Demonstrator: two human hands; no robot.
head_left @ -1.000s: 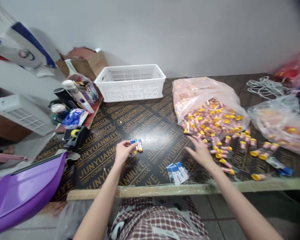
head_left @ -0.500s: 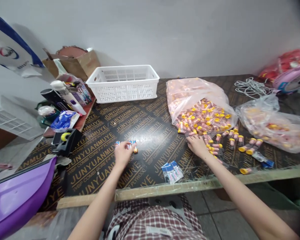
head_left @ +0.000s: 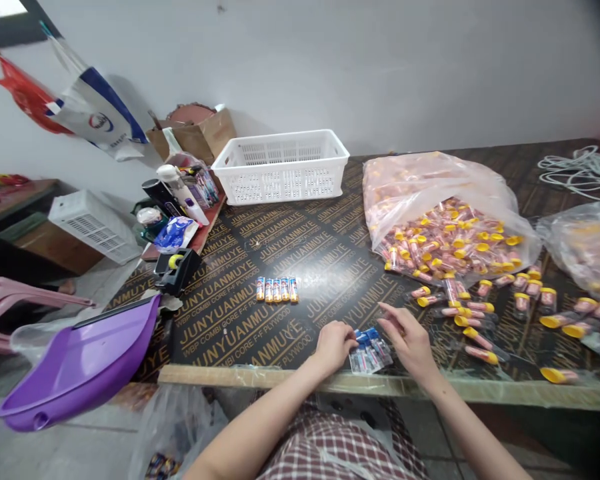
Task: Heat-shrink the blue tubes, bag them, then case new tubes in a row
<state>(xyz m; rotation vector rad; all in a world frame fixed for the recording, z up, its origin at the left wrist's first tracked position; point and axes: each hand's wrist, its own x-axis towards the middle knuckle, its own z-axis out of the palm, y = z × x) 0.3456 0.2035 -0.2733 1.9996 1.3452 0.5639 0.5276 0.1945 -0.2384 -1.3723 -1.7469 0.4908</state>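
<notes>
Flanking a small cluster of blue-topped packets (head_left: 369,357) near the front edge of the worktop (head_left: 325,247), the two hands work low and close to the body. The left hand (head_left: 334,347) sets its fingertips at the cluster's upper left corner, probably to steady it; whether they pinch it cannot be told from where I stand. The right hand (head_left: 413,343) is spread, thumb and forefinger apart, just beside the packets. Beyond the left hand, five small labelled tubes (head_left: 277,291) sit side by side, an arrangement that likely makes them easy to count at a glance. The large plastic bag (head_left: 420,177) holds a heap of yellow-capped tubes (head_left: 445,233); its mouth faces the person, presumably for reach, and loose tubes (head_left: 480,338) lie before it. A second bag (head_left: 580,230), at far right, shows similar colours dimly through its film. Behind, the white basket (head_left: 285,183) shows slatted walls, its floor hidden. Below the worktop, a clear bag (head_left: 170,420) contains small dark items (head_left: 161,467), too indistinct to name.
</notes>
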